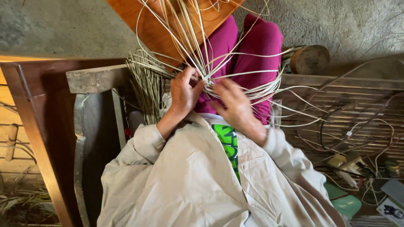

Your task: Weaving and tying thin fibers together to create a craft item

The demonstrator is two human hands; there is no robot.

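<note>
While the left hand (184,90) pinches pale cane strands (235,75), the right hand (232,103) grips them

Grey concrete floor (63,25) across the top of the frame. At right, a slatted bamboo bench (357,105), carrying a round wooden block (310,59) at its upper edge, loose pale cane strips (303,111) trailing over the slats, tangled cords (336,138) lower down. At lower right, a green plastic piece (347,204) among small clutter, too blurred to tell.
</note>
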